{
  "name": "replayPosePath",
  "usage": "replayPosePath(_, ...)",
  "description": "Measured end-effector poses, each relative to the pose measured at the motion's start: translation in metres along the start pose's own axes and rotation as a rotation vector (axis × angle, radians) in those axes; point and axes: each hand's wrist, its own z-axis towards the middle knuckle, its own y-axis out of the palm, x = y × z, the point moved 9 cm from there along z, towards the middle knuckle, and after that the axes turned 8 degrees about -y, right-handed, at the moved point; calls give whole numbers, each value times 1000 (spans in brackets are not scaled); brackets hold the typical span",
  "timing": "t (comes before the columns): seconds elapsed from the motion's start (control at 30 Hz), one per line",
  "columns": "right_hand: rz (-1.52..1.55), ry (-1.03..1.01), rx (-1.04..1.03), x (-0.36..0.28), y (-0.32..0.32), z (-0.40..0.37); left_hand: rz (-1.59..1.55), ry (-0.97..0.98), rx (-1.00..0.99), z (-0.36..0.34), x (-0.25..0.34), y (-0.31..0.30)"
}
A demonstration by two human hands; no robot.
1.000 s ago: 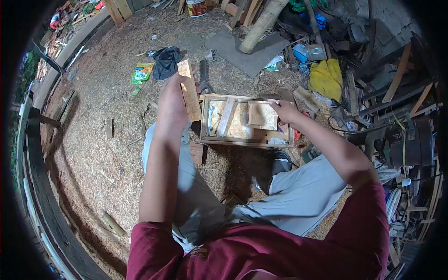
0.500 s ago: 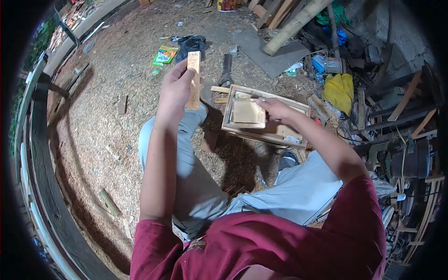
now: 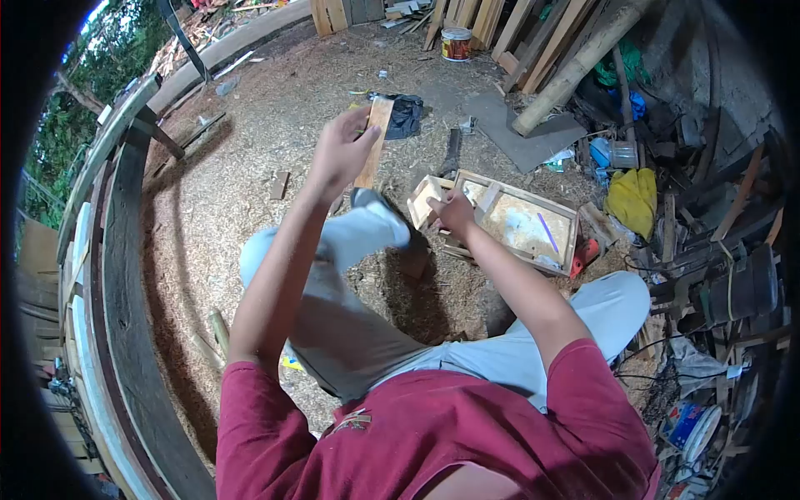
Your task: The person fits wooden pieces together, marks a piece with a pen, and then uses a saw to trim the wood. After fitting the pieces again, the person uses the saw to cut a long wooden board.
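My left hand (image 3: 337,160) is raised in front of my left knee, closed on a flat wooden strip (image 3: 377,148). The strip slants, its top end leaning right. Lower and to the right, my right hand (image 3: 454,213) grips a small shallow wooden box (image 3: 427,197) by its near right side. That box is tilted and overlaps the left end of a larger wooden tray (image 3: 575,242). Inside the tray lie a purple stick (image 3: 547,232), a light wooden piece (image 3: 484,202) and some white scraps. My fingers partly hide the small box.
Wood shavings (image 3: 250,167) cover the floor. A red tool-like object (image 3: 586,255) sits at the tray's right corner. Beyond are a black plastic bag (image 3: 406,116), a grey board (image 3: 537,137) and a paint bucket (image 3: 456,45). Clutter and a yellow cloth (image 3: 631,202) crowd the right side.
My view has shifted. The small box has turned and moved left from over the tray to its left end, baring more of the tray. The strip in my left hand leans more.
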Motion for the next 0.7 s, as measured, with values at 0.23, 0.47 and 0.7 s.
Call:
replayPosePath(0.23,-310,-239,63,20,38,38,437,19,96,-4,-13,-10)
replayPosePath(0.47,-590,-279,417,-28,-53,-7,331,-213,72,13,-156,-22)
replayPosePath(0.7,-743,-103,453,10,-83,-8,192,-169,80,76,-146,-9)
